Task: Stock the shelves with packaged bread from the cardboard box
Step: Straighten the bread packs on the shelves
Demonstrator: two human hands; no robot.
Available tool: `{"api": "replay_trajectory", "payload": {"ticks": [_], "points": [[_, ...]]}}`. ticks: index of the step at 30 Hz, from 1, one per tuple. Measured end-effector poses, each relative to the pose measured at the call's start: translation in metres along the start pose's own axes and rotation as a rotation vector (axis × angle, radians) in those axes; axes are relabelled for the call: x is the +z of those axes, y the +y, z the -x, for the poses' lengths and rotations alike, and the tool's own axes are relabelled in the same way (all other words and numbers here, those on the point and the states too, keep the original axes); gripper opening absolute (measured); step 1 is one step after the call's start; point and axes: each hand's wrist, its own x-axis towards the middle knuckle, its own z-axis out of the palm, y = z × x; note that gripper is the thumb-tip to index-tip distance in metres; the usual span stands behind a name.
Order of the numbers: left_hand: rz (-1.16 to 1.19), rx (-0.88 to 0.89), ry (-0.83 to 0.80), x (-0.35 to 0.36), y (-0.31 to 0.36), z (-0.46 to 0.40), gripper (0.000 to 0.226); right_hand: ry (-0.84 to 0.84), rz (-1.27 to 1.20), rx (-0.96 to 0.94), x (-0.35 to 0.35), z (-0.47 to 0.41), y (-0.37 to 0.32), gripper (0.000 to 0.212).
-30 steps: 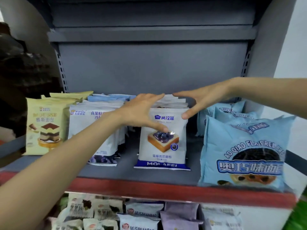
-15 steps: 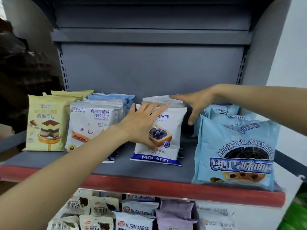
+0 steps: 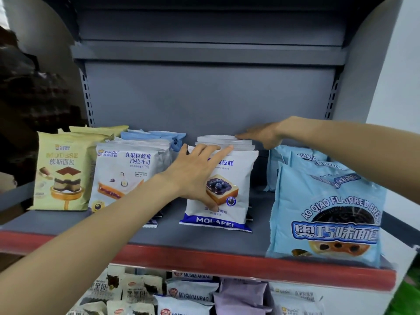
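- My left hand (image 3: 197, 173): fingers spread and nearly straight, palm laid flat on the face of the front Molafei blueberry bread pack (image 3: 223, 189); nothing gripped.
- My right hand (image 3: 261, 135): fingers extended, flat, resting on the top edges of the packs behind it in that row (image 3: 223, 142); blurred, so exact contact is unclear.
- Molafei pack: glossy white film pouch, blue band at the base, crimped top seal, upright mid-shelf.
- Grey metal shelf (image 3: 204, 235): matt deck, red front strip.
- Left: yellow Mousse bread pack (image 3: 61, 171), then white XianDu blueberry toast pack (image 3: 127, 176), both upright.
- Right: puffy pale-blue Ao Qiao flavored bread pack (image 3: 327, 214) at the shelf's front edge.
- Lower shelf: Musimianbao packs (image 3: 193, 292), white and lilac pouches.
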Motion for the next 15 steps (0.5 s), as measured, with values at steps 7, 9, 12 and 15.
{"api": "replay_trajectory", "payload": {"ticks": [7,9,12,15], "points": [[0.013,-0.009,-0.015,0.0,0.001,0.0,0.142,0.017,-0.122,-0.022,0.003,0.001,0.001,0.091],[0.032,-0.008,-0.03,-0.001,0.002,0.001,0.143,0.023,-0.152,-0.054,0.006,0.003,0.004,0.094],[0.088,-0.009,-0.033,-0.002,0.003,0.004,0.142,0.004,-0.226,-0.083,0.01,0.007,0.004,0.1],[0.096,-0.01,-0.019,0.0,0.005,0.005,0.141,-0.037,-0.282,-0.084,0.014,0.01,0.001,0.101]]}}
